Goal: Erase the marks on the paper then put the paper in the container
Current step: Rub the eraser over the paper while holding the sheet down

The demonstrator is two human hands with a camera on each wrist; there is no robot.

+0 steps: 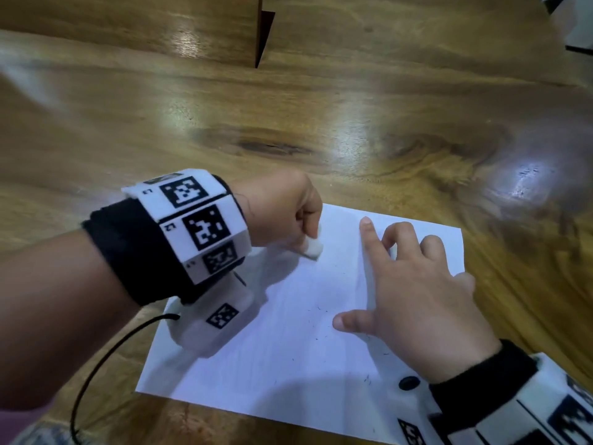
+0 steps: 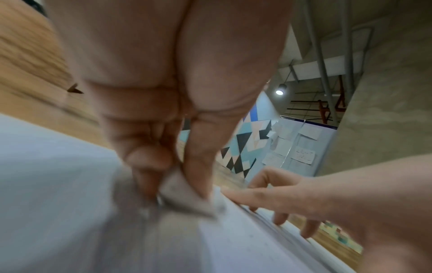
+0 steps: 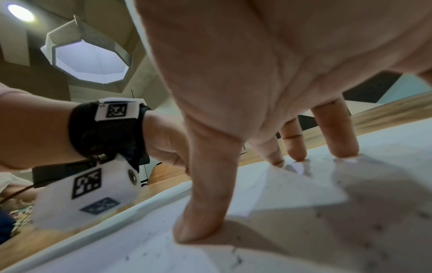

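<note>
On the shiny brown wooden table [image 1: 321, 107] lies the thin white sheet of paper [image 1: 288, 348], flat, close to the person. Tiny dark crumbs and faint grey marks are scattered on it, mostly near the middle and the near side.

The left hand [image 1: 282, 213] has its fingers curled tight round a small white eraser [image 1: 313, 248]. In the left wrist view the eraser [image 2: 187, 199] is pinched between thumb and fingers, and its tip is pressed onto the paper near the far left edge. That view is blurry, so the rubbing is probably going on right now.

The right hand [image 1: 414, 293] is spread out with loose, straight fingers. In the right wrist view its fingertips [image 3: 198, 230] push down on the sheet to keep it from sliding. It grips nothing.

Paper like this is very light and floppy. It can slip on a smooth table, wrinkle, or tear if it is rubbed too hard, so holding it down near the eraser looks wise. To lift it later, a good way would be to pinch one edge or corner softly, or slide it to the table's rim first.

A tall brown wooden board [image 1: 260, 30] stands at the far side. I cannot tell whether it is part of the container. Both wrists wear black bands with white blocks that have black square patterns.
</note>
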